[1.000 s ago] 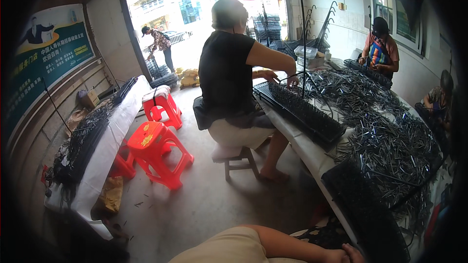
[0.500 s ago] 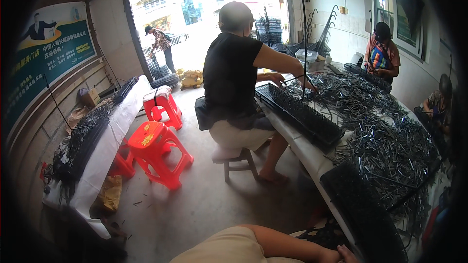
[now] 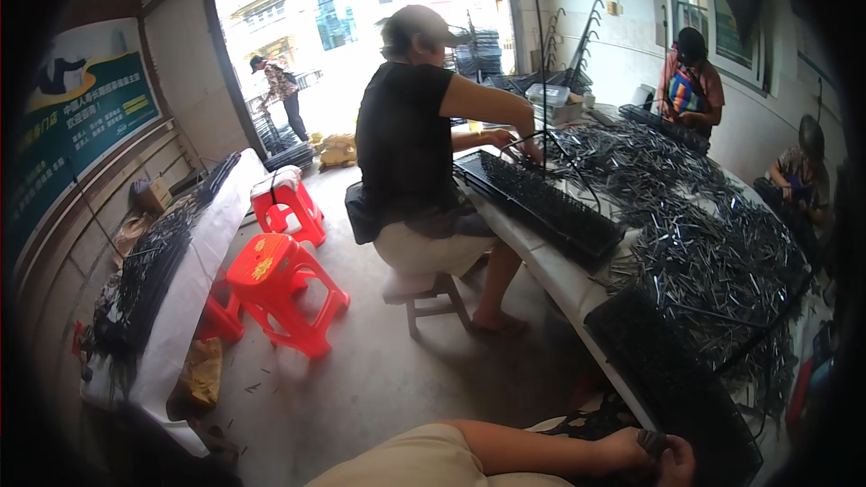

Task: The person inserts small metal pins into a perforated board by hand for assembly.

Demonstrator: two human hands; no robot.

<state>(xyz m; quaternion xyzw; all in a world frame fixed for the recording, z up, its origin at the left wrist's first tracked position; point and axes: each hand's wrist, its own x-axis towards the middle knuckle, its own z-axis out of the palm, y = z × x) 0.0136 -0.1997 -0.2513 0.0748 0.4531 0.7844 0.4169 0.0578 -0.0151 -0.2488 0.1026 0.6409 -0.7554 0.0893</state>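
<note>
At the bottom right, my left hand (image 3: 624,453) reaches in from a beige sleeve, its fingers closed on a small dark piece (image 3: 651,440). My right hand (image 3: 678,464) is right beside it, fingers bent against the same dark piece. What kind of thing the piece is cannot be made out. Beside both hands a long black rack (image 3: 663,365) lies along the near edge of the white-covered table (image 3: 552,261). Past it spreads a heap of loose thin black strips (image 3: 722,257).
A person in black (image 3: 406,126) sits ahead, working over another black rack (image 3: 541,203). Two more people (image 3: 690,90) (image 3: 801,180) sit across the table. Red stools (image 3: 287,284) stand at left, near a side table (image 3: 194,271) piled with black strips. Someone (image 3: 281,95) stands outside the doorway.
My hands have risen further into view, with the small dark piece now visible between them. My view has shifted slightly. The person in black has turned the head to the right.
</note>
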